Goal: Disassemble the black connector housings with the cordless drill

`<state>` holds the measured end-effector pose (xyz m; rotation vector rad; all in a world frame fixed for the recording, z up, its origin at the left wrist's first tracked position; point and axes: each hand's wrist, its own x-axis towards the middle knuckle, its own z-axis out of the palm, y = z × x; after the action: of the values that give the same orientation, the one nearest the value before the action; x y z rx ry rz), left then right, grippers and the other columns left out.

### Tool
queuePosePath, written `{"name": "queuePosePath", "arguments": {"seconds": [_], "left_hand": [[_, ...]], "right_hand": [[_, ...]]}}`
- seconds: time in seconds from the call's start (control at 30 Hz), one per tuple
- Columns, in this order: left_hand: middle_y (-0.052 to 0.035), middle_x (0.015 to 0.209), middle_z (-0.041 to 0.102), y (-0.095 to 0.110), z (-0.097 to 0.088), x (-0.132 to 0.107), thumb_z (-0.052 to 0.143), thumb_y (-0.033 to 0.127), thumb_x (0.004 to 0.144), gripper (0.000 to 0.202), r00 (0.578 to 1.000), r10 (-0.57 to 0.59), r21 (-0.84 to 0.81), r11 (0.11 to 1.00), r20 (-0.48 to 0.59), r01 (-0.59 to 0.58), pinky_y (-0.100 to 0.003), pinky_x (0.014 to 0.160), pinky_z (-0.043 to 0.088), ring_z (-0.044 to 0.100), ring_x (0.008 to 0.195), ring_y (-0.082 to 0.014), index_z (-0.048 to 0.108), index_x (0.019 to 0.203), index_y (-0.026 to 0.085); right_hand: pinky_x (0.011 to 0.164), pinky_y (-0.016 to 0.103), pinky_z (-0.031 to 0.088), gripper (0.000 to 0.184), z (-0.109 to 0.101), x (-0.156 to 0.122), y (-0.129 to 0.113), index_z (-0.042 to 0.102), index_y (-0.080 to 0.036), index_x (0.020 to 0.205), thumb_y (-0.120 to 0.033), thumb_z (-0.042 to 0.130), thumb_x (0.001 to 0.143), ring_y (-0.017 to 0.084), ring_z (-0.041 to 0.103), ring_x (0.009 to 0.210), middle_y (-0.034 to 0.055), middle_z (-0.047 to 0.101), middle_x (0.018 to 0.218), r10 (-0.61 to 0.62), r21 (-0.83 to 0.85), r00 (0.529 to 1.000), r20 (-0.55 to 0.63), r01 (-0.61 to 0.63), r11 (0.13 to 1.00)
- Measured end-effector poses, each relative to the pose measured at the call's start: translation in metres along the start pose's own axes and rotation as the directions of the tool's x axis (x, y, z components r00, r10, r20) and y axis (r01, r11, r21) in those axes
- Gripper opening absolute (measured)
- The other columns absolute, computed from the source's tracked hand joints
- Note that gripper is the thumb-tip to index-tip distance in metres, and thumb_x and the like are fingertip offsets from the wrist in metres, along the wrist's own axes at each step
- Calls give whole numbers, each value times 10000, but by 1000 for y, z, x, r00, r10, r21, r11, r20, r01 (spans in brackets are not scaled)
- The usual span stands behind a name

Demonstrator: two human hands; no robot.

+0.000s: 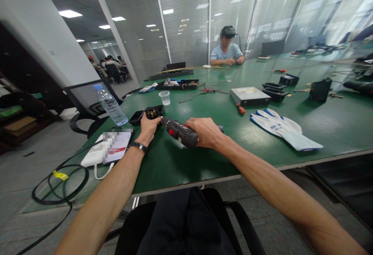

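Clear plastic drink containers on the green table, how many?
2: a water bottle, left of the wearer's left hand, and a cup, beyond that hand and slightly to its right. Others could be hidden farther back.

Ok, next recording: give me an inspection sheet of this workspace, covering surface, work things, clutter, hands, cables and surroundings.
Surface: glossy green table, showing light reflections.
Work things: black power drill with red details, front end aimed at a black plastic block with brass-coloured parts; contact cannot be told.
Clutter: clear plastic bottle with blue cap, clear plastic cup, white fabric glove with blue edges, boxy pale metal drive.
Hands: left hand holds the block; right hand grips the drill.
Cables: coiled black cable with yellow tag at the table's left; short white cable looped nearby.
Surroundings: co-worker in light-blue shirt across the table; glass partition with striped blinds behind.
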<state>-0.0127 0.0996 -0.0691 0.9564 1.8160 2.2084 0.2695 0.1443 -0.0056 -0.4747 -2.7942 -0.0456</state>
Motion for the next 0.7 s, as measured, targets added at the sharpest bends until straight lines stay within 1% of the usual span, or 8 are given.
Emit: {"name": "queuePosePath", "arguments": {"seconds": [0.2, 0.33, 0.6, 0.7], "left_hand": [[-35, 893, 693, -2, -1, 1, 829, 131, 520, 463, 1000, 8, 6, 1000, 3, -8, -321, 791, 541, 643, 786, -156, 655, 948, 141], [-33, 904, 692, -2, 0, 1, 831, 133, 522, 484, 1000, -2, -1, 1000, 11, 2, -329, 825, 535, 647, 815, -155, 647, 969, 137], [-47, 960, 696, -4, -2, 3, 861, 165, 527, 518, 999, -40, -13, 999, -2, 40, -344, 829, 544, 656, 838, -166, 647, 998, 142], [-50, 968, 700, -6, -4, 4, 870, 175, 536, 531, 1000, -29, -9, 1000, -1, 29, -347, 846, 543, 662, 848, -166, 651, 1018, 145]], "right_hand": [[592, 299, 319, 329, 0, -1, -1, 644, -209, 1018, -448, 645, 791, 216, 669, 833, 62, 708, 1014, 3, -5, 1000, 11, -3, 1000], [592, 297, 322, 343, 0, -1, 0, 638, -202, 1023, -470, 622, 810, 214, 663, 814, 70, 699, 1033, -3, -13, 1000, 8, 3, 1000], [600, 290, 325, 314, -4, -1, -1, 641, -210, 1010, -438, 636, 794, 205, 652, 789, 56, 696, 1007, -6, 6, 1000, -9, 6, 1000], [596, 292, 319, 320, -8, -2, -1, 641, -216, 1002, -445, 658, 780, 203, 652, 784, 46, 694, 997, -3, 6, 1000, -16, 3, 1000]]}}
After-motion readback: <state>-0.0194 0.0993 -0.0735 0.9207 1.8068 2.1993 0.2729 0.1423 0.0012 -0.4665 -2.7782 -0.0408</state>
